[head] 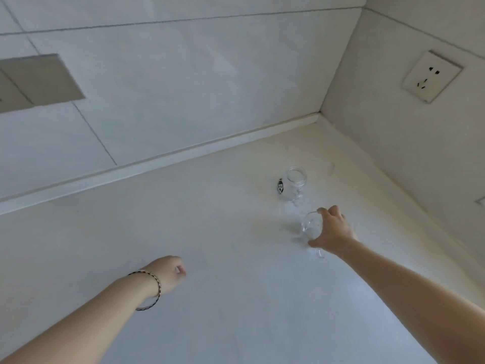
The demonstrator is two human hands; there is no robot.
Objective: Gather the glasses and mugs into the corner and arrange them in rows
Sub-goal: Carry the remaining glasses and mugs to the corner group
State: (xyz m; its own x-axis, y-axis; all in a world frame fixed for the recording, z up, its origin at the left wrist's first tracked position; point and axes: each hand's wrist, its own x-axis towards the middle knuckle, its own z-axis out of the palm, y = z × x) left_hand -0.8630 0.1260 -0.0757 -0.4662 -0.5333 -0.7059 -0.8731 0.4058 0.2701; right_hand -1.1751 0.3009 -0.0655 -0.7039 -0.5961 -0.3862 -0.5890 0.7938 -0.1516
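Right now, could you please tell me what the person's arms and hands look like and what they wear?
The left arm and right arm are bare, with no sleeves in view. A thin bangle, twisted in dark and light strands, circles the left wrist. The left hand and right hand are ungloved; no ring or watch shows.

Soft, even daylight fills the scene, fairly bright, with a cool bluish cast on the far wall (183,74) and the near desk (236,311), turning warmer cream toward the right corner. Shadows are faint; only a weak smudge lies left of the small glass (311,227). Wide-angle distortion tilts and bends the wall seams. Detail is soft throughout, and the clear jar mug (294,185) almost melts into the desk.
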